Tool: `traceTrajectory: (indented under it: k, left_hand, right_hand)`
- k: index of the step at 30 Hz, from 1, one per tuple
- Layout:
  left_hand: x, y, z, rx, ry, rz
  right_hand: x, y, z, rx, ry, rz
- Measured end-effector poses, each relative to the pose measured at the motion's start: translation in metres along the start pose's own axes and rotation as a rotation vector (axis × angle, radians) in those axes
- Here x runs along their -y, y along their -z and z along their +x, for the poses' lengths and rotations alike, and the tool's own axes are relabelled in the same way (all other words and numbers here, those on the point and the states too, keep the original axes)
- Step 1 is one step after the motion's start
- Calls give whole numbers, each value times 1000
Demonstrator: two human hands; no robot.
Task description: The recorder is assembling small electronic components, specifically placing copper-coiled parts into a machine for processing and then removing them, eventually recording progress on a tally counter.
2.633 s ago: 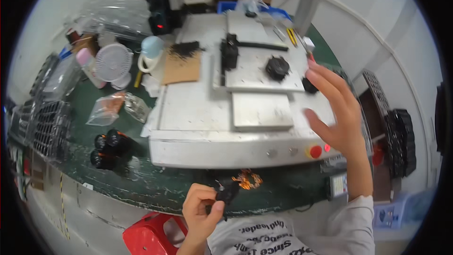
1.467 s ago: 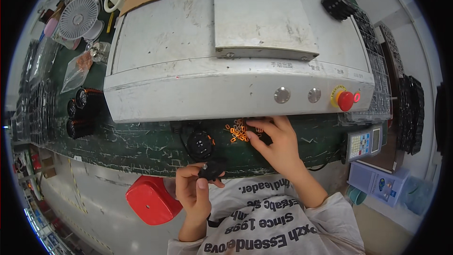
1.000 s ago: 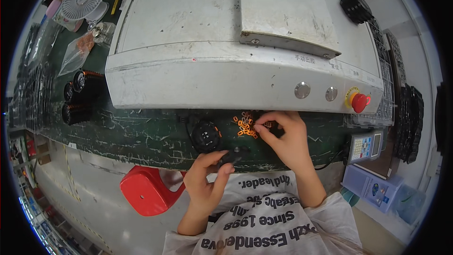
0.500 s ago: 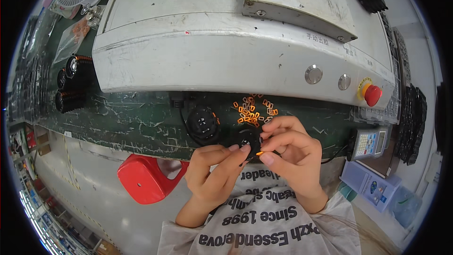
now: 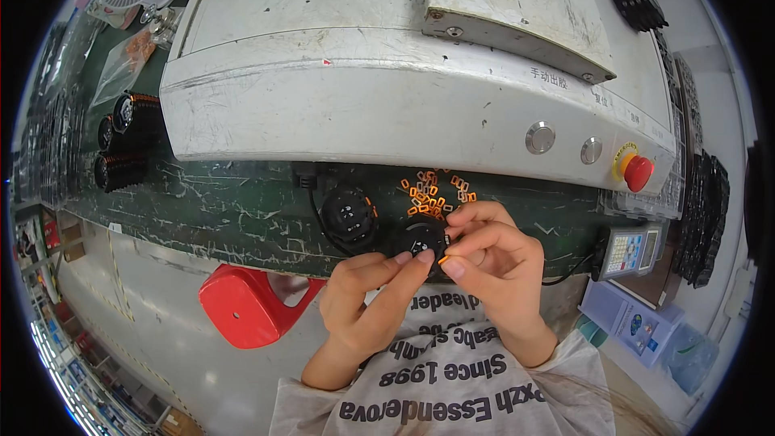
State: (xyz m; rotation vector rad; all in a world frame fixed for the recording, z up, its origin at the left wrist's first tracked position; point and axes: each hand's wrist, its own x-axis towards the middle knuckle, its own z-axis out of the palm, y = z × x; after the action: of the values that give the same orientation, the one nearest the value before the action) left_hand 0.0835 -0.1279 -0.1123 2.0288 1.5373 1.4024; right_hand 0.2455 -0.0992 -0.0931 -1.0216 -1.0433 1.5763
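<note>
Together, both hands' fingers (image 5: 404, 262) pinch the black round part (image 5: 420, 236).

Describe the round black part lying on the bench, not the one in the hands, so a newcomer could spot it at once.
Start at the big grey machine housing and drop to the green mat along its front edge. The round black part lies there, left of the scattered orange clips. Unlike its twin, no hand touches it and a black cable joins it.

round black part (image 5: 420, 236) — lower half hidden by fingers (image 5: 404, 262) | orange clip (image 5: 443, 259) (tiny)
</note>
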Motion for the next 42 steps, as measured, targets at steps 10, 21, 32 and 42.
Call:
traceTrajectory:
  k: [10,21,32,42]
  left_hand:
    - [6,0,-1,-61,-144,56]
    - [5,3,9,42,-88,-179]
    - [6,0,12,134,89,-494]
    - [1,12,4,-3,-45,-244]
  right_hand:
    - [0,4,-1,36,-54,173]
    - [10,5,6,120,-100,192]
    - [15,-1,-4,-17,-144,130]
    - [14,1,1,165,-74,80]
